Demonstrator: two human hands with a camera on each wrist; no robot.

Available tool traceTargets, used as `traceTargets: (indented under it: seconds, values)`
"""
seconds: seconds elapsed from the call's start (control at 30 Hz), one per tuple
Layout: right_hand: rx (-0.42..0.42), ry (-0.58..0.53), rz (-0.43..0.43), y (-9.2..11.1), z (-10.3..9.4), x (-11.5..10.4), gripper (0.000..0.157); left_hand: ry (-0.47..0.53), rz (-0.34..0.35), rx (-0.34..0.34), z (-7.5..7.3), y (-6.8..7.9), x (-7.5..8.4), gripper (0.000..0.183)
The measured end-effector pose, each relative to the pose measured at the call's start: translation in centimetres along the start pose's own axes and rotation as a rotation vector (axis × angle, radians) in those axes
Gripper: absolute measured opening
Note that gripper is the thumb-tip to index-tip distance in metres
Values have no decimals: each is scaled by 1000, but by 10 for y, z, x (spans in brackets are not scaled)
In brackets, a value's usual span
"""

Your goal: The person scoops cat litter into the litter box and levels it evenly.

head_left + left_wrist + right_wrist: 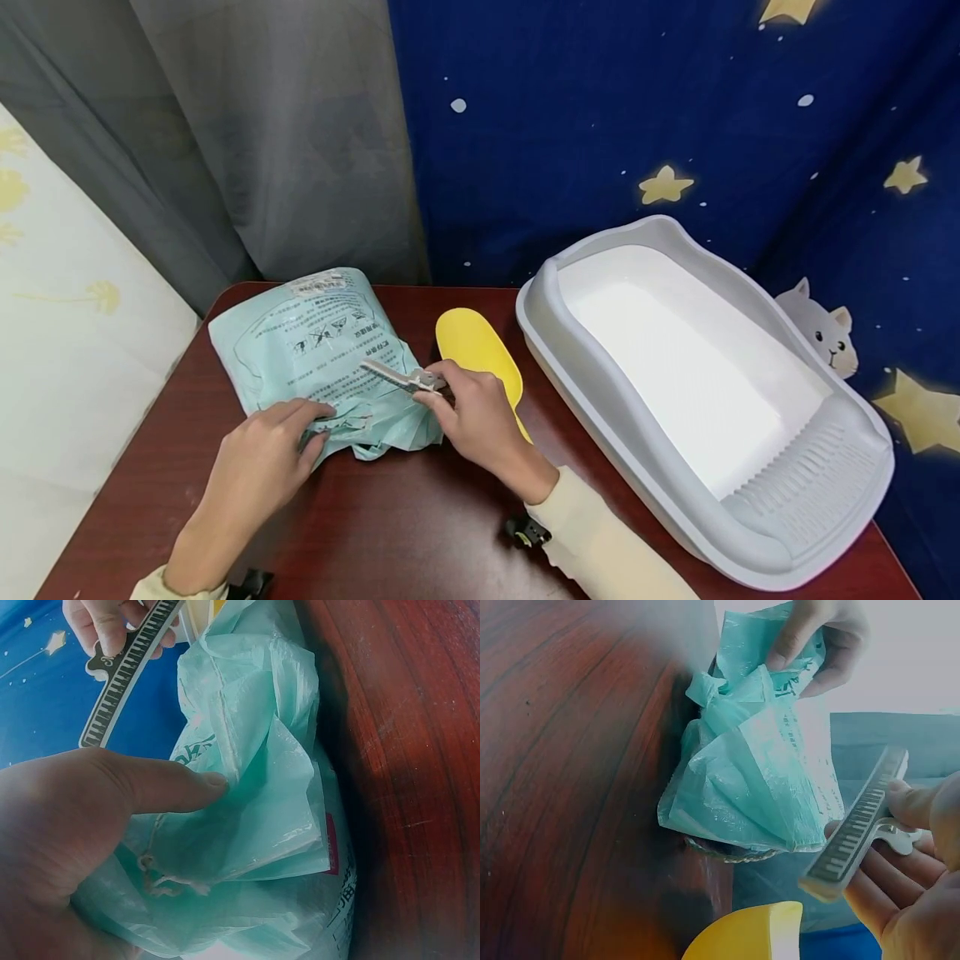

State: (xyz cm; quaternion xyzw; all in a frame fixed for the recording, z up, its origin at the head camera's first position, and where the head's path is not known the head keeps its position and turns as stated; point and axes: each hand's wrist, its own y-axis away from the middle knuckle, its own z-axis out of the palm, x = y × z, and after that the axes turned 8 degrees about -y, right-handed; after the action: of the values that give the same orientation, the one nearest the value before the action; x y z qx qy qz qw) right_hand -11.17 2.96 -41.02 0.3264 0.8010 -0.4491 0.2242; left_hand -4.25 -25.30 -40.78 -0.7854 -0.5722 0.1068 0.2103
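Observation:
A mint-green plastic bag [300, 358] with dark print lies on the table, its mouth crumpled and folded toward me. My left hand [258, 454] pinches the bag's gathered edge, the thumb pressing on the plastic in the left wrist view. A loose string [161, 881] dangles by the folds. Just right of the bag's mouth, my right hand [483, 412] holds a long clip [859, 825] patterned like piano keys, thumb and fingers around its handle. The clip's bar overlaps the bag in the head view; the right wrist view shows it apart from the folds.
Behind my right hand lies a yellow scoop [476, 346], its handle partly hidden. A large grey litter box [555, 312] with a white inside fills the table's right side. A grey cat head [821, 329] shows behind it. Curtains [525, 150] hang at the back.

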Motion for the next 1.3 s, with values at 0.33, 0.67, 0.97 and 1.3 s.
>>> traceTargets:
  seconds: [0.33,0.67,0.97,1.3]
  values:
    - [30,-105,231,8,-4,2,25,4,-5,1,-1,-1,1,34]
    - [25,-60,351,27,-16,3,23,5,-2,3,-1,-1,1,34]
    - [64,142,301,49,-28,2,25,4,-3,-3,-2,-1,1,35]
    - [-31,220,282,62,-33,-4,25,8,-1,3,-1,-1,1,35]
